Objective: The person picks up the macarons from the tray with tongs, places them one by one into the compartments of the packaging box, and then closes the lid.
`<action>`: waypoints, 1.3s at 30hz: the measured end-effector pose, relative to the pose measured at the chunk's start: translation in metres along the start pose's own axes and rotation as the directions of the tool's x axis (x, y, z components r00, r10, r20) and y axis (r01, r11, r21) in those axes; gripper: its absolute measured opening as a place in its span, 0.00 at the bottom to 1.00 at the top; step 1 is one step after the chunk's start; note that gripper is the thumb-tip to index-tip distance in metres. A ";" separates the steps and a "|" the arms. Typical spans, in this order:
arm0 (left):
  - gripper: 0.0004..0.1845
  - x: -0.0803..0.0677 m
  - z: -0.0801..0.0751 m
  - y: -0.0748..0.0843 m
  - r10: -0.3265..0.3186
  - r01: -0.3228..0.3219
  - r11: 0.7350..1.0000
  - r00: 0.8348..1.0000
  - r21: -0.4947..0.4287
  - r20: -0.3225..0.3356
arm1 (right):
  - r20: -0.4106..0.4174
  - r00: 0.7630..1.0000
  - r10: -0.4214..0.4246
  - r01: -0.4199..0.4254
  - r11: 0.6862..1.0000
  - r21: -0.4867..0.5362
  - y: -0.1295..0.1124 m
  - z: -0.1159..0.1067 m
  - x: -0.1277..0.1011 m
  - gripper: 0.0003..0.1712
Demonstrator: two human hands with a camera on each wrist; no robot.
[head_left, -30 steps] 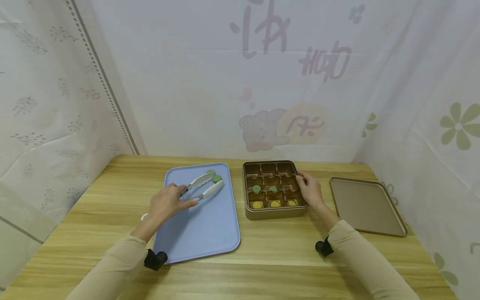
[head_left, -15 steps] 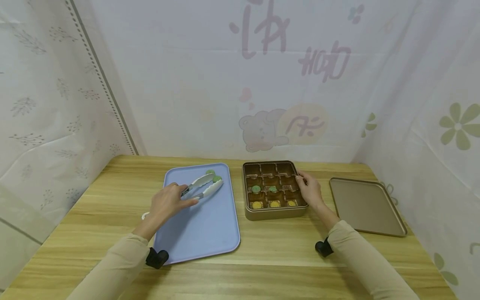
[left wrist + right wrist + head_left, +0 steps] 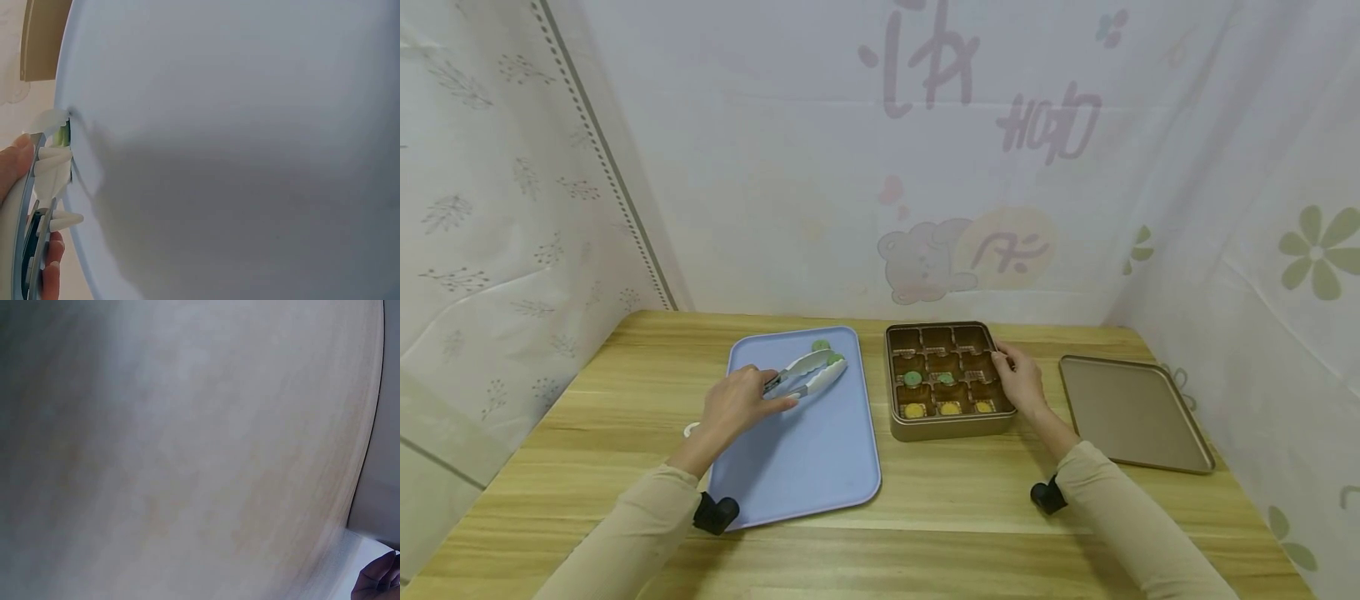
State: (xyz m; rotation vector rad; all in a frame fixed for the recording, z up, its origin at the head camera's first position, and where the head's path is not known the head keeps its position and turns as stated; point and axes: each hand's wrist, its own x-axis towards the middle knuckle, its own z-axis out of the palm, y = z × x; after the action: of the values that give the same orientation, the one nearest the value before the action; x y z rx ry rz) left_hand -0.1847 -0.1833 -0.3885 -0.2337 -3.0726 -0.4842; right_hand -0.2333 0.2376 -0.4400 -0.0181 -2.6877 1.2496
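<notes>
My left hand (image 3: 773,397) grips white tongs (image 3: 808,375) over the blue tray (image 3: 805,467). The tong tips close around a green round piece (image 3: 834,359), and a second green piece (image 3: 821,345) lies just behind it. In the left wrist view the tongs (image 3: 53,175) and a sliver of the green piece (image 3: 60,134) show at the tray's (image 3: 237,156) edge. My right hand (image 3: 1006,360) holds the right rim of a gold compartment box (image 3: 951,427). The box holds two green pieces (image 3: 913,378) and three yellow ones (image 3: 950,408).
The box's flat gold lid (image 3: 1131,412) lies to the right on the wooden table (image 3: 955,508). Patterned white curtains close off the back and both sides. The right wrist view is a blur of wood with a fingertip (image 3: 378,581) in the lower right corner.
The tong arms have drawn closer together around the green piece, and the tips have shifted slightly toward the back. The right hand has not moved.
</notes>
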 end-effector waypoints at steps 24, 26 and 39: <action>0.32 -0.005 0.001 -0.001 0.001 -0.004 0.995 0.999 -0.095 -0.039 | 0.005 1.000 0.020 -0.020 1.000 -0.001 -0.001 0.001 0.002 0.25; 0.31 -0.004 0.000 0.001 0.009 -0.014 0.994 0.999 -0.108 -0.051 | 0.005 1.000 0.022 -0.022 1.000 -0.001 -0.001 0.001 0.002 0.25; 0.31 0.007 -0.008 0.022 0.062 -0.075 0.989 0.993 -0.129 -0.097 | -0.004 1.000 -0.012 0.012 1.000 0.002 -0.001 0.000 0.002 0.23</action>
State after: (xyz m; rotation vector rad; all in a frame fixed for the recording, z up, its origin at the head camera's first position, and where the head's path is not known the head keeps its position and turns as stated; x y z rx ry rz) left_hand -0.1886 -0.1645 -0.3737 -0.3094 -2.9344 -0.6767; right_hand -0.2348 0.2367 -0.4386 -0.0042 -2.6791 1.2477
